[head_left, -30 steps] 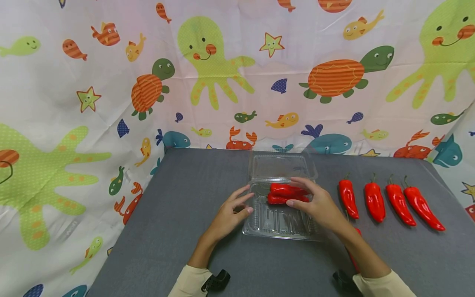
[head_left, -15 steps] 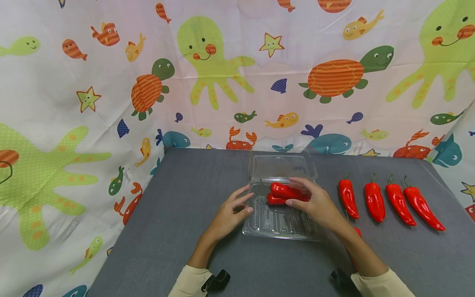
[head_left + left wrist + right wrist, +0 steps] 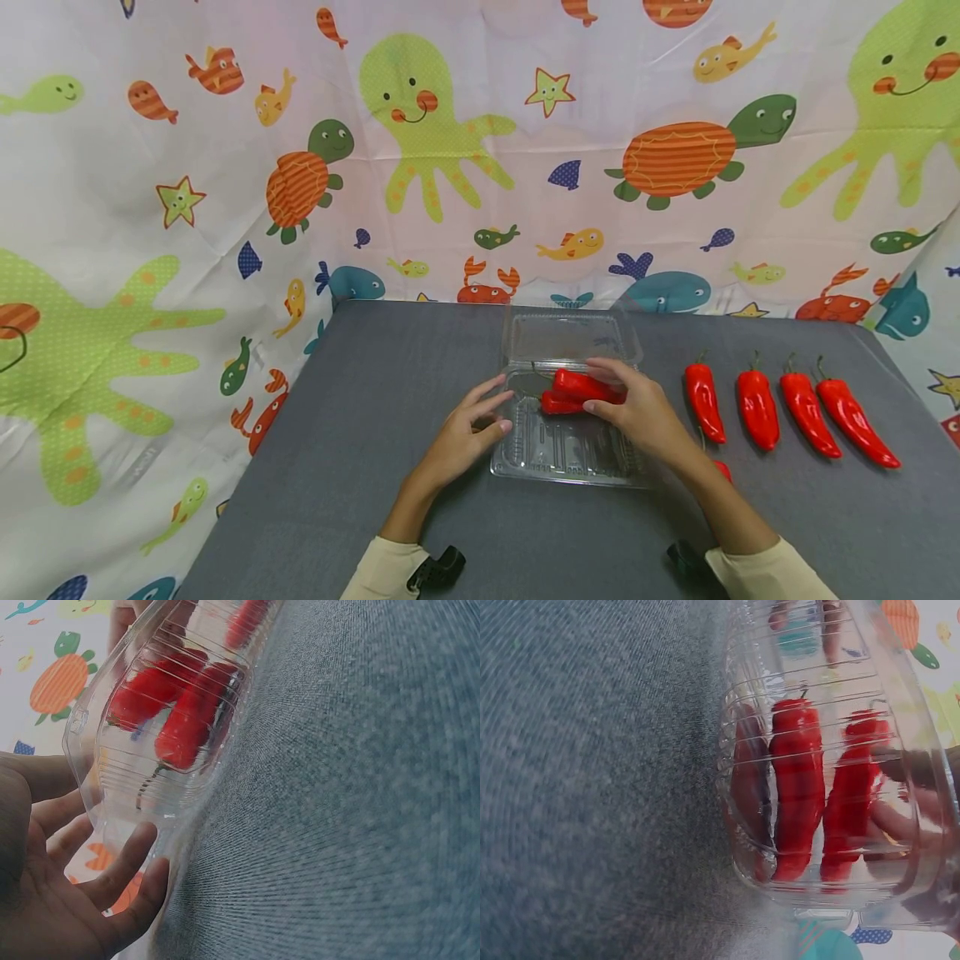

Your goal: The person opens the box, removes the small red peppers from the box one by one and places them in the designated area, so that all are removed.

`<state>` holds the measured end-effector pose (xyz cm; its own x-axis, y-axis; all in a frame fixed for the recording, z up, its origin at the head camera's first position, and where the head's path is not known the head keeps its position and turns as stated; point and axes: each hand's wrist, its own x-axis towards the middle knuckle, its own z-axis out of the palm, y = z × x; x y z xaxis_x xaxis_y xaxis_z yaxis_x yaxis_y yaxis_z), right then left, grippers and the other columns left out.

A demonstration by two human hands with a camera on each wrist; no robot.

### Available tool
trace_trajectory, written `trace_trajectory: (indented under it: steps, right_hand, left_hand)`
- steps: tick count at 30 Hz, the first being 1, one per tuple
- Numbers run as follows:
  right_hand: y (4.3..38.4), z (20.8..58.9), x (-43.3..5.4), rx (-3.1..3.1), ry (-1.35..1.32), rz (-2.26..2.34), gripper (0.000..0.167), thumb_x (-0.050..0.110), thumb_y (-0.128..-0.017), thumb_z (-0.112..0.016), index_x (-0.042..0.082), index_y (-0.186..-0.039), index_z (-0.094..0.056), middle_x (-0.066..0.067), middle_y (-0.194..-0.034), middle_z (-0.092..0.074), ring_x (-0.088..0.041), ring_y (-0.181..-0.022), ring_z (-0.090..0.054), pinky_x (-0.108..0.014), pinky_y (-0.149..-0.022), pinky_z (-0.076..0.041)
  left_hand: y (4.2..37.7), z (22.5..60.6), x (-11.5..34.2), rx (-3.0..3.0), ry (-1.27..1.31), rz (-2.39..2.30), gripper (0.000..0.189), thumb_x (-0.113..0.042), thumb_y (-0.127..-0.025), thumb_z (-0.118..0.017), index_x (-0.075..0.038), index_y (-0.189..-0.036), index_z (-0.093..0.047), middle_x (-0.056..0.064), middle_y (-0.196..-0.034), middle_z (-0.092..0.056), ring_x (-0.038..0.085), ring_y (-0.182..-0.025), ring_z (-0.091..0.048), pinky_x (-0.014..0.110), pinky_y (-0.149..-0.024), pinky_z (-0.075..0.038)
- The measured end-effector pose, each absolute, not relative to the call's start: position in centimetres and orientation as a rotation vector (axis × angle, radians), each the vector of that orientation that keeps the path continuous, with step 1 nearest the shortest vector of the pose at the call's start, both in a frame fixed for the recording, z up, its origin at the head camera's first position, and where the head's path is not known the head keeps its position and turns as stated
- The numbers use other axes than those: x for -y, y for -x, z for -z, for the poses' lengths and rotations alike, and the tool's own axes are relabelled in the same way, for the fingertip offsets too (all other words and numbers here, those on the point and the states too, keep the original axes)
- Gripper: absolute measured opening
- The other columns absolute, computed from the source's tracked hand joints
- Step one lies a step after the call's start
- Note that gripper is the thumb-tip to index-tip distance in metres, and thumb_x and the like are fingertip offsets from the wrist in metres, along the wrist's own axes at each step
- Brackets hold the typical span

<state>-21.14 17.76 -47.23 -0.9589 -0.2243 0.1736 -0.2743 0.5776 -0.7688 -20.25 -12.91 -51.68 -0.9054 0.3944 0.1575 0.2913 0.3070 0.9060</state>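
Observation:
A clear plastic clamshell box (image 3: 558,462) lies on the grey table with its lid (image 3: 566,335) folded back. Inside its far half are two red peppers, one beside the other. My right hand (image 3: 648,417) reaches in from the right and holds the farther red pepper (image 3: 576,383) between thumb and fingers; the right wrist view shows that pepper (image 3: 849,795) through the wall. The nearer pepper (image 3: 557,403) lies alongside, partly behind the thumb. At the box's left side rests my left hand (image 3: 465,437), fingers spread, fingertips at the rim (image 3: 81,750), gripping nothing.
To the right of the box, several red peppers (image 3: 757,410) lie in a row, stems away from me. Another pepper (image 3: 722,470) is mostly hidden under my right forearm. A curtain (image 3: 465,167) printed with sea animals hangs behind the table and along its left side.
The farther pepper has shifted slightly to the right in the box, its stem end turning a little, with my right hand on it. My left hand has stayed in place.

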Motion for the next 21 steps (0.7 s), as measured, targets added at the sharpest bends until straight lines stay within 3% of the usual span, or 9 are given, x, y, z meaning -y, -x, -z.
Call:
trace_trajectory:
  steps: [11,21]
  right_hand:
    - [21.5,47.67,-17.64,2.792,-0.369,-1.256,0.065,-0.001,-0.09,-0.081,0.007,-0.15,-0.057,-0.024,-0.143,-0.065,-0.048,-0.132,-0.059,-0.062,-0.104,-0.051]
    - [21.35,47.55,-17.85,2.767,-0.367,-1.262,0.061,0.002,-0.092,-0.081,0.008,-0.148,-0.06,-0.024,-0.14,-0.067,-0.046,-0.125,-0.064,-0.061,-0.101,-0.053]
  left_hand:
    - [20.3,51.77,12.94,-2.458,-0.651,-1.678,0.052,-0.021,-0.103,-0.071,-0.007,-0.152,-0.058,-0.002,-0.17,-0.038,0.024,-0.12,-0.066,0.042,-0.103,-0.052]
    - [20.32,51.78,12.93,-2.453,-0.644,-1.682,0.053,-0.02,-0.103,-0.071,-0.007,-0.152,-0.058,-0.003,-0.17,-0.038,0.022,-0.12,-0.066,0.04,-0.102,-0.052]
